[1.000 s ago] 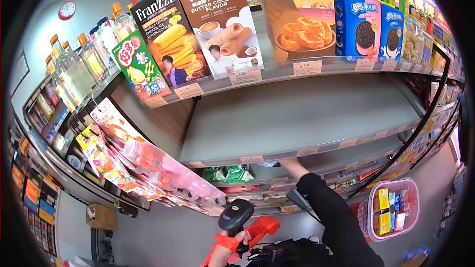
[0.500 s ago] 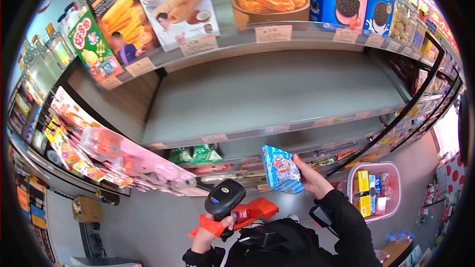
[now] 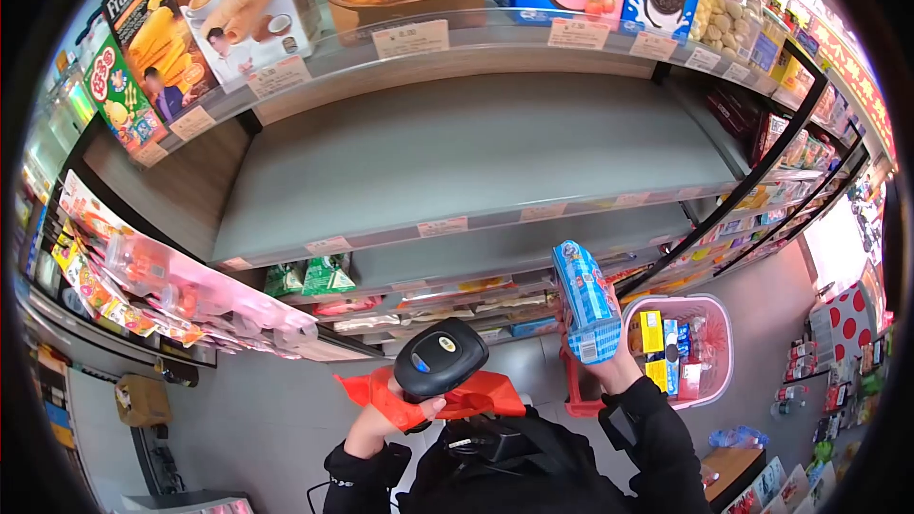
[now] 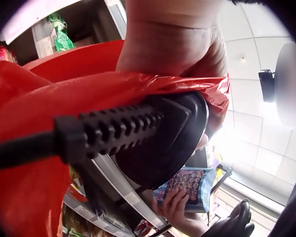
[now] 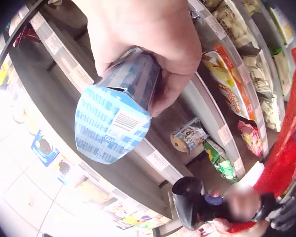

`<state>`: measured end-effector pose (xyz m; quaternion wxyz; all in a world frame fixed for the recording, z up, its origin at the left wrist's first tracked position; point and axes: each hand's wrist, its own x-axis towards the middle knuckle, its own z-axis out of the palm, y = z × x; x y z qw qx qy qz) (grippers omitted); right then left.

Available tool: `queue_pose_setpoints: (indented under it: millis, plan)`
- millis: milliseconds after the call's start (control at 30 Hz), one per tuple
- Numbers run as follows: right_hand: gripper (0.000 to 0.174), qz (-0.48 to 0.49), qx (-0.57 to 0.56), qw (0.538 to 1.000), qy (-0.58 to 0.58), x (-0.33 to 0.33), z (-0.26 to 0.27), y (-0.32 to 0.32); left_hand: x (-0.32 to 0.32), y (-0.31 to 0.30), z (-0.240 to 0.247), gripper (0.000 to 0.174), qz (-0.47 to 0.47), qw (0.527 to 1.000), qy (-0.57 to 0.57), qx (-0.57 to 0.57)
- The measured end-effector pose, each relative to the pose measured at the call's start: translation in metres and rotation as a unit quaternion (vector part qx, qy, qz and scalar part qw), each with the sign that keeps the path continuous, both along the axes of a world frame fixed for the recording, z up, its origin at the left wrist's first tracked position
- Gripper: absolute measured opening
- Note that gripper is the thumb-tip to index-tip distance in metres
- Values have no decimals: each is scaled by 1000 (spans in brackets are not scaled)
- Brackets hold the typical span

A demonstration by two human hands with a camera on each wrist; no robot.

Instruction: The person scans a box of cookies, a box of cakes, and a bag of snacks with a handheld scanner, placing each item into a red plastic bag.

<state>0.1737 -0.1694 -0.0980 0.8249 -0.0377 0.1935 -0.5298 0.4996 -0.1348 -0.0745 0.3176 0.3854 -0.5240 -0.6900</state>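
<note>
A blue snack box [image 3: 583, 300] is in my right hand [image 3: 619, 366], its fingers wrapped round the box. In the right wrist view, a barcode shows on the box's light-blue end [image 5: 113, 126]. My left hand [image 3: 371, 424] grips a black handheld barcode scanner [image 3: 441, 359] by its handle, to the left of the box and apart from it. A red plastic bag [image 3: 487, 394] hangs about the left hand and wrist. From the left wrist, the scanner's ribbed cable [image 4: 108, 131] runs out of the handle's butt.
Ahead stands a curved shelf [image 3: 476, 148], with large cookie boxes [image 3: 233, 14] along its top. Green snack bags [image 3: 327, 273] lie on the level below. A pink basket [image 3: 728, 352] with several packages stands right of the box. Hanging candy packs [image 3: 143, 276] line the left side.
My right hand has come out of the lower shelf with the blue snack box and turned it, so its printed front faces away. The scanner stays in my left hand. The view has tilted down.
</note>
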Motion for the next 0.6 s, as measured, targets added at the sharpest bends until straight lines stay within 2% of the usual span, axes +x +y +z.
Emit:
queue_pose_setpoints:
  millis: [67, 133, 267, 300, 400, 533, 600]
  plan:
    - [54, -1, 2, 1000, -14, -3, 2, 1, -6, 1, -4, 23, 3, 999, 5, 40]
    - [52, -73, 44, 994, 75, 1, 16, 5, -15, -1, -4, 30, 11, 1000, -21, -10]
    - [51, -69, 31, 993, 92, 1, 13, 0, -35, 1, -1, 31, 29, 998, -55, 26]
    - [50, -71, 16, 991, 115, 2, 13, -2, -36, -2, -11, 29, 7, 1000, -25, 11]
    - [49, -30, 13, 991, 129, -3, 5, -11, -42, -2, -21, 26, -4, 1000, -10, 18]
    - [48, -17, 27, 986, 165, 2, 8, -22, -51, -2, -17, 32, -12, 996, -90, 25]
    - [47, 20, 26, 983, 180, 6, 10, -26, -56, -2, -13, 36, -25, 995, -95, 11]
